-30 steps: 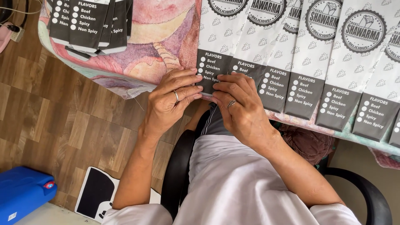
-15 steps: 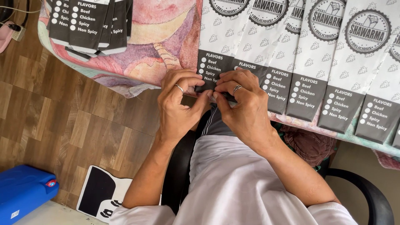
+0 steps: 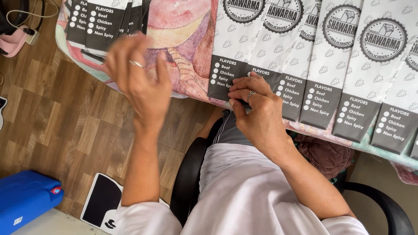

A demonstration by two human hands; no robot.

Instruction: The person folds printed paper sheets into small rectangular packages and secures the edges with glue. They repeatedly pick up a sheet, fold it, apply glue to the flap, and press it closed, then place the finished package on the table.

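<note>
White cloth of the person's clothing fills the near foreground, above a black chair [image 3: 187, 174].

Blue plastic container [image 3: 26, 198], lower left, on the wood floor [image 3: 52, 126]; beside it a flat black-and-white bag [image 3: 102, 202].

Right hand [image 3: 257, 115]: ringed, fingers curled down and pinching the dark lower edge of the second paper sleeve [image 3: 265, 74] at the table's near edge. Grip closed on that sleeve.

Left hand [image 3: 139, 82]: raised off the table, blurred, fingers loosely spread; grip open, holding nothing.

Row of paper sleeves [image 3: 339, 78]: long, narrow, white with a small grey pattern, each with a round dark badge at the far end and a dark grey panel with white dots and lettering at the near end. They overlap like shingles, slanting across the patterned pink tablecloth [image 3: 178, 52].

Second stack of sleeves [image 3: 102, 21]: far left, dark panels toward the viewer, well apart from the row.

Pink item with a cable [image 3: 15, 37], far left edge.

Risks, as judged: the near ends overhang the table edge, so a one-handed tug could drag neighbouring sleeves askew or tip them to the floor; pinching thin paper could crease or tear it.
</note>
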